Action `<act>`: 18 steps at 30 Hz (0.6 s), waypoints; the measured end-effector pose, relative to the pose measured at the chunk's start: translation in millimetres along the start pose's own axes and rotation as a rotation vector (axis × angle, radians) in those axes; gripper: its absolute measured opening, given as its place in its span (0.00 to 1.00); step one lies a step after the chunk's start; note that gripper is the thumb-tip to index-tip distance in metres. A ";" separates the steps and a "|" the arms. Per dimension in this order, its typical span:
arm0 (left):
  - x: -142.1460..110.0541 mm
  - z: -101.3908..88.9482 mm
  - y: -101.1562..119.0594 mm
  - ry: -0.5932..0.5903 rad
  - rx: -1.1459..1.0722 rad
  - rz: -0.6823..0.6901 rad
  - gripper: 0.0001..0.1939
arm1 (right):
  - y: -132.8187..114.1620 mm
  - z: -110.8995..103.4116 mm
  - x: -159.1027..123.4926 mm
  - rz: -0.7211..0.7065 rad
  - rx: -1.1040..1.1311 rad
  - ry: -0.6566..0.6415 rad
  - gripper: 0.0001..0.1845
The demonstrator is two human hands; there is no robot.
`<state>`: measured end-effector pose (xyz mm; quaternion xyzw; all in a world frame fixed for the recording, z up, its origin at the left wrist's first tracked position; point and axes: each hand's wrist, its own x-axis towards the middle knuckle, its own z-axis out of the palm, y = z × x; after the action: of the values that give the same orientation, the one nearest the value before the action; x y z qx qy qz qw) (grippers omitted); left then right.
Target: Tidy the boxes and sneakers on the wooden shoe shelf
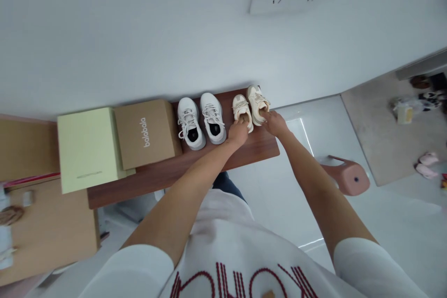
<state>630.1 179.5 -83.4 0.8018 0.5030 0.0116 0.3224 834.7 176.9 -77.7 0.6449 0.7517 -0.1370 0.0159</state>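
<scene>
Where the brown shelf (258,149) ends, our left hand (238,133) grips the heel of one cream shoe (241,108); our right hand (275,123) grips the other cream shoe (257,100), beside the white sneakers (201,122).

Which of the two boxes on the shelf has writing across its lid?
The brown box, right beside the white shoes; it reads "balabala" in white letters. The pale green box to its left shows only faint small print.

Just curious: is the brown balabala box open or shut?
Shut: the brown box has its lid seated flat, logo up, on the bench.
</scene>
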 end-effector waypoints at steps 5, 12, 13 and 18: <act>-2.9 -6.7 -1.7 -0.010 0.089 -0.009 0.15 | -14.7 -2.3 7.5 -0.010 -0.056 -0.007 0.20; 2.0 -11.4 -1.4 0.014 0.140 -0.005 0.17 | -21.5 -1.4 15.8 0.003 -0.100 -0.025 0.18; 3.2 -11.6 -1.3 0.017 0.151 -0.004 0.17 | -21.6 -0.4 16.6 0.002 -0.108 -0.022 0.17; 9.9 -11.7 -1.9 0.005 0.223 0.005 0.17 | -21.3 4.8 19.6 -0.020 -0.134 -0.010 0.16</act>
<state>629.4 193.9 -78.2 0.8339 0.5000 -0.0416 0.2298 810.0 191.9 -82.3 0.6340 0.7656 -0.0900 0.0614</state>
